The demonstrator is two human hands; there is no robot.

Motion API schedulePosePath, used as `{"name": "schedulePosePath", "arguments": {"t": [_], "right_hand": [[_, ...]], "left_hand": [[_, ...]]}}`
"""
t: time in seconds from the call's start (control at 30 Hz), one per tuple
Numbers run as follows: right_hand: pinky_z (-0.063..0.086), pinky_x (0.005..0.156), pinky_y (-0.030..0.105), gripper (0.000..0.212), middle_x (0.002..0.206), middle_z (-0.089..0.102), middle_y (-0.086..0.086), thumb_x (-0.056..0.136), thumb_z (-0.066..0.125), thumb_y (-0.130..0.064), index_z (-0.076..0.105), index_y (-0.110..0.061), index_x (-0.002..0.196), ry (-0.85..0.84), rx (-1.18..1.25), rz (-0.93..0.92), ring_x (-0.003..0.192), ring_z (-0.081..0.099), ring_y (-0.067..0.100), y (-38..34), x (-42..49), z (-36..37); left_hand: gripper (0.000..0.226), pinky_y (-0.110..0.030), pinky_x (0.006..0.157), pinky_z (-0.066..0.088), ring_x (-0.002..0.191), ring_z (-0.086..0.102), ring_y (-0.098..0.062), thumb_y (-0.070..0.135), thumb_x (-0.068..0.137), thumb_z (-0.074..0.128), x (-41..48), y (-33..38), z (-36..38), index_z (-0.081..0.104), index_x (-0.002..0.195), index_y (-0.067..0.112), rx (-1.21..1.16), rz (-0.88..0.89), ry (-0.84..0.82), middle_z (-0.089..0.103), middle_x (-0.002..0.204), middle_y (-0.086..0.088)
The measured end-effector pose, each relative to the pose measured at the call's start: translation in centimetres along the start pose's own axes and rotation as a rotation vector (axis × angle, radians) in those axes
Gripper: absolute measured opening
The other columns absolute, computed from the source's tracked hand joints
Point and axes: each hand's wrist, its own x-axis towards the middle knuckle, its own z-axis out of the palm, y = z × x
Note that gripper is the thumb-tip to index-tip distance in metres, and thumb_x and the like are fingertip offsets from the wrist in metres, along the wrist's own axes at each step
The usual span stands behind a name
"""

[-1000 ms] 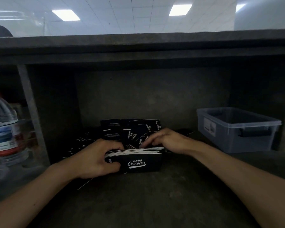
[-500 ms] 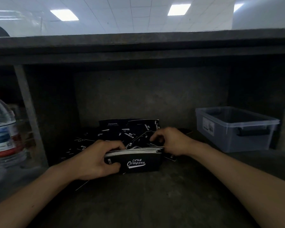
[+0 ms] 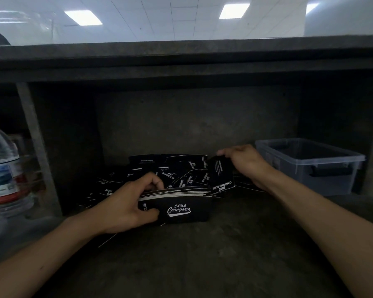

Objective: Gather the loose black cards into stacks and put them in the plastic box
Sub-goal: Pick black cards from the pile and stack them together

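My left hand (image 3: 127, 203) grips a stack of black cards (image 3: 181, 208) standing on edge on the dark shelf, thumb in front and fingers over the white top edges. Its front card reads "Club Camping". Behind it lies a loose pile of black cards (image 3: 172, 171). My right hand (image 3: 243, 162) pinches a single black card (image 3: 222, 176) by its top edge, lifted upright just right of the stack. The clear plastic box (image 3: 310, 168) sits at the right of the shelf, apart from both hands.
A large water bottle (image 3: 2, 168) stands at the left behind a grey upright post (image 3: 37, 147). The shelf has a low dark top board (image 3: 181, 61) overhead and a back wall close behind the cards.
My right hand left the stack's right end, picked one card out of the loose pile and raised it to the right. The left hand keeps holding the stack in place.
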Motion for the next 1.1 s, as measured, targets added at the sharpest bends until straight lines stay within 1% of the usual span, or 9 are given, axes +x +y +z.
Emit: {"name": "schedulePosePath", "arguments": {"t": [0.13,0.23,0.4,0.5,0.57,0.77,0.87,1.0,1.1], "right_hand": [[0.054,0.075,0.024,0.026,0.096,0.072,0.002,0.097,0.053,-0.008,0.071,-0.026,0.094,-0.024,-0.016,-0.066,0.085,0.067,0.011,0.3,0.4,0.1],[0.061,0.077,0.035,0.028,0.097,0.073,0.01,0.098,0.048,-0.002,0.071,-0.018,0.099,-0.019,0.118,-0.023,0.087,0.072,0.02,-0.1,0.4,-0.2],[0.059,0.063,0.021,0.018,0.095,0.072,-0.002,0.095,0.062,-0.009,0.072,-0.024,0.094,-0.039,0.041,-0.084,0.08,0.068,0.007,-0.4,-0.2,-0.5],[0.051,0.064,0.014,0.002,0.085,0.073,-0.01,0.087,0.074,-0.024,0.074,-0.026,0.088,-0.115,-0.104,-0.105,0.078,0.064,-0.002,-0.3,-0.8,-0.2],[0.048,0.061,0.009,0.007,0.082,0.076,-0.011,0.082,0.079,-0.029,0.077,-0.024,0.086,-0.165,-0.138,-0.121,0.074,0.066,-0.005,-0.7,-1.0,-0.5],[0.052,0.063,0.017,0.013,0.101,0.076,-0.009,0.081,0.076,-0.037,0.079,-0.032,0.092,-0.642,-0.267,-0.053,0.088,0.067,-0.002,-1.8,-2.7,-0.6],[0.053,0.066,0.02,0.028,0.112,0.074,-0.004,0.088,0.064,-0.044,0.075,-0.028,0.107,-0.796,-0.168,0.046,0.099,0.067,0.011,-1.3,-2.9,0.6],[0.053,0.08,0.03,0.022,0.106,0.074,0.0,0.103,0.051,-0.021,0.07,-0.019,0.114,-0.48,-0.06,-0.074,0.099,0.066,0.015,-0.2,-2.4,2.7],[0.032,0.112,0.021,0.048,0.144,0.053,0.002,0.098,0.052,0.002,0.053,-0.02,0.14,-0.395,-0.38,-0.32,0.133,0.046,0.013,1.0,-2.0,3.0]], "left_hand": [[0.036,-0.033,0.072,0.057,0.084,0.068,-0.016,0.011,0.08,0.076,0.0,0.0,-0.1,0.051,0.101,0.028,0.044,0.007,0.004,0.068,0.097,0.009],[0.031,-0.025,0.069,0.056,0.085,0.068,-0.009,0.014,0.082,0.076,-0.1,0.0,-0.2,0.053,0.095,0.031,0.085,0.014,-0.013,0.067,0.098,0.014],[0.036,-0.017,0.067,0.052,0.084,0.067,-0.005,0.015,0.081,0.076,-0.1,0.0,-0.2,0.052,0.091,0.039,0.098,0.016,-0.006,0.067,0.097,0.017],[0.036,-0.028,0.067,0.056,0.083,0.067,-0.011,0.022,0.079,0.076,-0.1,0.1,-0.2,0.048,0.093,0.039,0.083,0.007,-0.002,0.067,0.096,0.013],[0.035,-0.038,0.07,0.057,0.085,0.067,-0.014,0.033,0.075,0.074,-0.1,0.1,-0.3,0.046,0.094,0.04,0.081,-0.017,0.002,0.066,0.097,0.009],[0.048,-0.035,0.074,0.061,0.096,0.067,-0.01,0.033,0.073,0.077,-0.1,0.0,-0.4,0.038,0.1,0.042,0.046,-0.086,0.027,0.063,0.111,0.009],[0.061,-0.031,0.09,0.058,0.11,0.064,-0.005,0.024,0.075,0.08,-0.1,-0.2,-0.2,0.036,0.113,0.044,-0.014,-0.077,0.027,0.061,0.119,0.016],[0.057,-0.024,0.082,0.056,0.099,0.069,-0.009,0.019,0.079,0.077,-0.1,0.0,-0.1,0.046,0.117,0.046,-0.005,-0.023,0.0,0.065,0.113,0.019],[0.041,-0.026,0.078,0.056,0.093,0.069,-0.01,0.016,0.08,0.074,0.0,0.1,0.0,0.056,0.11,0.038,0.026,0.008,-0.006,0.068,0.106,0.014]]}}
